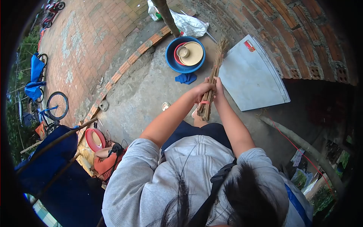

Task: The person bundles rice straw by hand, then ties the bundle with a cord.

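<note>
Strands of dark hair and a black strap hang over the light grey jacket, nearest the camera. Beyond it, both hands are together, closed around a bundle of dry stalks. The left hand grips it from one side and the right hand from the other; the bundle runs through them, its cut ends toward the body and its bushy end pointing away. A red tie wraps it on the body side of the hands.

Just past the hands, a crumpled blue cloth lies on the concrete floor. To the right, a stack of pale panels lies beside the bundle; it bears a red label whose writing is too small to read. To the left, a person in an orange top is near a pink basin, and a dark blue sheet blocks part of the view.

Farther out, a blue basin holds a red basin, a round beige item and a small cup. An upright pole stands right behind, partly hiding a white bag with unreadable print. A brick wall rises at right; bicycles stand at far left.
</note>
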Available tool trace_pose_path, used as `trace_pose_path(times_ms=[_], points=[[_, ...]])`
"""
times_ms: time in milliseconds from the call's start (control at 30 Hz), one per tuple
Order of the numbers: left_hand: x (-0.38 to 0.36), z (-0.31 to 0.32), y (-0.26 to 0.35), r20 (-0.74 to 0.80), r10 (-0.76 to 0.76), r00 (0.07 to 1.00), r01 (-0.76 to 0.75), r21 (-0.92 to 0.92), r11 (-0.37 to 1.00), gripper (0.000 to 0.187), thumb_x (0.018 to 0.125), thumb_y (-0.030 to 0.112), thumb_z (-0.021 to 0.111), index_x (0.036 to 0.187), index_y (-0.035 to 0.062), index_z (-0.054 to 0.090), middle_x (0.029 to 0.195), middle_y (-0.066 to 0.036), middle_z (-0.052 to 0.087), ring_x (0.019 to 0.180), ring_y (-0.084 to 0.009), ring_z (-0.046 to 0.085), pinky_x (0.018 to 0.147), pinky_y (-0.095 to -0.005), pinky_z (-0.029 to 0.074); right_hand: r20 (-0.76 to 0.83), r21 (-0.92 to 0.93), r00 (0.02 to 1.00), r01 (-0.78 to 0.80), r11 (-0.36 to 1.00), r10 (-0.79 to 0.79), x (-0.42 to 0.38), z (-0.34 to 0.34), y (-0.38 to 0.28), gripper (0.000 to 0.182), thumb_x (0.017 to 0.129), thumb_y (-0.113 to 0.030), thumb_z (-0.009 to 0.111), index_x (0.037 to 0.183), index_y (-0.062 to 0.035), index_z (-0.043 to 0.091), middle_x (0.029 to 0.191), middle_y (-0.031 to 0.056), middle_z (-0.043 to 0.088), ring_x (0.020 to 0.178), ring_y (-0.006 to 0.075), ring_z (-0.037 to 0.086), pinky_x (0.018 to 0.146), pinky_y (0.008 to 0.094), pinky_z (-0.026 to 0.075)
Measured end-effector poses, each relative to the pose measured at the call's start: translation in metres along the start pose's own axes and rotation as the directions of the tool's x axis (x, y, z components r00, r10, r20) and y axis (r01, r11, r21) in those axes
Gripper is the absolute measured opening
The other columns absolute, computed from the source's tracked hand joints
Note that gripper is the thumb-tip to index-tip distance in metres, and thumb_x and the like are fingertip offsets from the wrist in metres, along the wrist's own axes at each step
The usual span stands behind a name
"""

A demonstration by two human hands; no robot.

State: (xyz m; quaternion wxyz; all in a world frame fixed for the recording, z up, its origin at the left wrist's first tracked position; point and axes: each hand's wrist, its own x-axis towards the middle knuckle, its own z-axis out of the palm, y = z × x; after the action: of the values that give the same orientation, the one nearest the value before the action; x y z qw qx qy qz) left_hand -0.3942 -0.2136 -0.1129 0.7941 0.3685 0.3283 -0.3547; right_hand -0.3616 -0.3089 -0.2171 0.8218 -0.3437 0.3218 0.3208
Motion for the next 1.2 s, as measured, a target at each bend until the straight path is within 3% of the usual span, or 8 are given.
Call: trace_pose_path(times_ms=[133,167,267,300,367,600,1000,1200], points=[[-0.020,-0.020,0.011,0.175,-0.034,0.984,0.084,-0.287,0.954,0.015,0.071,0.007,0.046,0.085,0.0040,0.043,0.065,-0.009,0.051,0.051,-0.0188,0.054,0.044,-0.0305,0.047,0.048,-0.209,0.978,-0.190,0.959,0.204,-0.022,0.039,-0.013,0.029,0.072,-0.029,0.042,0.079,-0.0020,0.049,0.072,0.0100,0.053,0.066,0.0209,0.053,0.064,0.0299,0.045],[-0.022,-0.025,0.019,0.256,-0.032,0.966,0.132,-0.383,0.914,0.010,0.073,0.008,0.043,0.079,0.0011,0.046,0.064,-0.010,0.053,0.052,-0.0191,0.055,0.049,-0.0314,0.049,0.312,-0.213,0.905,-0.231,0.949,0.291,-0.005,0.032,-0.017,0.029,0.072,-0.029,0.042,0.080,-0.0017,0.049,0.074,0.0110,0.053,0.068,0.0209,0.054,0.063,0.0291,0.046],[-0.047,-0.036,0.056,0.284,0.120,0.951,0.059,-0.551,0.832,0.011,0.075,0.005,0.039,0.078,-0.0033,0.046,0.068,-0.011,0.052,0.056,-0.0176,0.054,0.053,-0.0272,0.050,0.897,-0.098,0.368,-0.376,0.921,0.246,0.013,0.055,-0.014,0.032,0.073,-0.030,0.043,0.085,-0.0007,0.050,0.079,0.0126,0.054,0.073,0.0210,0.055,0.063,0.0287,0.048],[-0.059,-0.038,0.067,0.288,0.145,0.947,0.075,-0.636,0.768,0.013,0.077,0.007,0.040,0.074,-0.0040,0.046,0.066,-0.011,0.051,0.057,-0.0184,0.054,0.054,-0.0261,0.050,0.755,-0.157,0.624,-0.128,0.979,0.203,0.010,0.078,-0.002,0.032,0.076,-0.030,0.043,0.089,-0.0008,0.050,0.083,0.0127,0.054,0.076,0.0205,0.055,0.066,0.0305,0.048],[-0.118,-0.027,0.087,0.273,0.300,0.914,0.038,-0.794,0.607,0.017,0.079,0.009,0.041,0.072,-0.0059,0.044,0.063,-0.010,0.049,0.057,-0.0191,0.053,0.055,-0.0249,0.049,0.452,-0.178,0.842,-0.238,0.955,0.295,-0.043,0.160,0.002,0.021,0.076,-0.016,0.039,0.084,-0.0023,0.052,0.081,0.0110,0.057,0.075,0.0193,0.057,0.067,0.0305,0.049],[-0.224,-0.088,0.078,0.047,0.339,0.939,-0.098,-0.913,0.397,0.015,0.077,0.002,0.039,0.083,-0.0118,0.036,0.077,-0.013,0.042,0.061,-0.0181,0.051,0.053,-0.0227,0.048,0.370,-0.307,0.744,-0.467,0.829,0.557,-0.025,0.224,0.114,0.017,0.074,-0.017,0.039,0.076,-0.0006,0.043,0.075,0.0102,0.052,0.069,0.0199,0.056,0.063,0.0309,0.050],[-0.211,-0.222,0.086,-0.377,0.254,0.891,-0.448,-0.635,0.629,0.018,0.079,0.010,0.036,0.071,-0.0027,0.045,0.062,-0.011,0.051,0.052,-0.0194,0.055,0.047,-0.0288,0.051,0.158,-0.586,0.660,-0.536,0.608,0.734,0.009,0.296,0.211,0.013,0.074,-0.017,0.044,0.071,-0.0035,0.047,0.058,0.0060,0.052,0.034,0.0095,0.043,0.031,0.0173,0.041],[-0.150,-0.283,0.173,-0.121,0.283,0.952,-0.298,-0.589,0.751,0.022,0.078,0.012,0.032,0.072,-0.0043,0.046,0.064,-0.015,0.051,0.053,-0.0254,0.054,0.050,-0.0372,0.051,0.192,-0.478,0.767,-0.473,0.741,0.613,0.142,0.314,0.215,0.017,0.075,-0.020,0.044,0.072,-0.0040,0.050,0.063,0.0082,0.054,0.046,0.0173,0.050,0.045,0.0287,0.047]])
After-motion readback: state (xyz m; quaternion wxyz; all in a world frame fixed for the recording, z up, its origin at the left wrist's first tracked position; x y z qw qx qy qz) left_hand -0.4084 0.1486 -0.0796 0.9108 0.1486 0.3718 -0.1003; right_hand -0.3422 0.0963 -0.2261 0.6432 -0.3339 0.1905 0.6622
